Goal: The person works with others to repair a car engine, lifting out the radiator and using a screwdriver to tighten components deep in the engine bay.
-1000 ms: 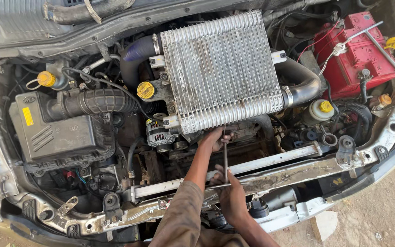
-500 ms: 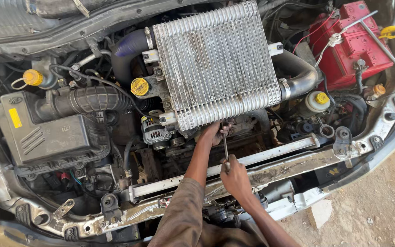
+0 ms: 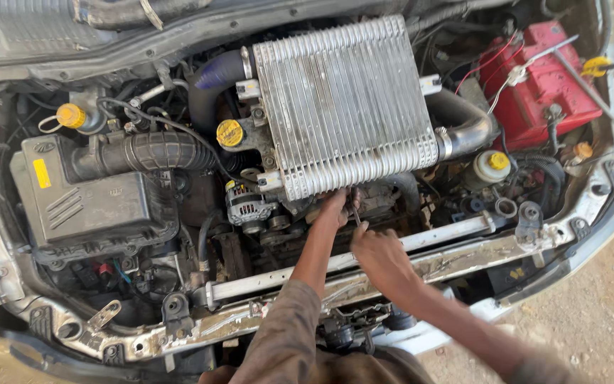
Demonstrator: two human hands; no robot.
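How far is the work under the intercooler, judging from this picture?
Done: the front is stripped to the bare crossmember. In hand: the left hand reaches under the intercooler, while the right hand holds a thin tool there. Left: the intercooler, its hoses and the battery sit in place; the fastener itself is hidden.

1. The right hand [image 3: 376, 250] now sits higher, close under the left hand [image 3: 335, 208], where a second ago it was low by the front crossbar [image 3: 456, 231].
2. Less of the slim metal tool [image 3: 354, 212] shows between the hands; its long shaft is now mostly hidden.
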